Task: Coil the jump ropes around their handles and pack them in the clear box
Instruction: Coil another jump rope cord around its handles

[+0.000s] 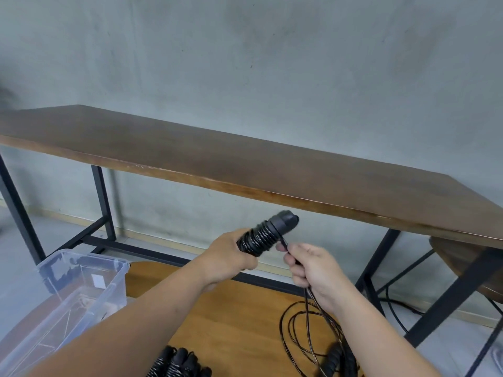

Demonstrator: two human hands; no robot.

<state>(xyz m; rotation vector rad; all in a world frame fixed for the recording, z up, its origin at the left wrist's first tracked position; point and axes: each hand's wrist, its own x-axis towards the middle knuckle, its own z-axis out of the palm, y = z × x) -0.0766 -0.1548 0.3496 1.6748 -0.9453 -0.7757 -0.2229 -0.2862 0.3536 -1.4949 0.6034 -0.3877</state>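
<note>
1. Head view. A long dark wooden table (245, 161) on black metal legs is taken as the landmark; it stands against a grey concrete wall (272, 50).
2. Below the table's near edge, about midway along it, a black jump-rope handle (268, 232) is held up, its capped end tilted toward the table. Tight turns of black rope are seen wound around its shaft.
3. The left hand (228, 257) is seen with fingers curled round the lower end of the handle, clamped on it.
4. The right hand (313, 270), just right of the handle and below the table edge, is seen with fingers closed together; the rope is pinched between thumb and fingertips where it leaves the windings.
5. From the right hand the loose rope (307, 330) is seen hanging down in open loops onto a lower wooden surface (231, 317) in front of the table.
6. Coiled jump ropes (179, 363), black handles already wrapped, are noted at the bottom edge of frame, lying on that lower surface between the forearms.
7. More black coiled rope (337, 360) is noted by the right forearm; its form cannot be made out fully.
8. The clear box (114, 284) is placed below the table's left end, at lower left, open-topped. Its contents cannot be told through the plastic.
9. A black cable (394, 311) is seen on the floor under the table's right end.
</note>
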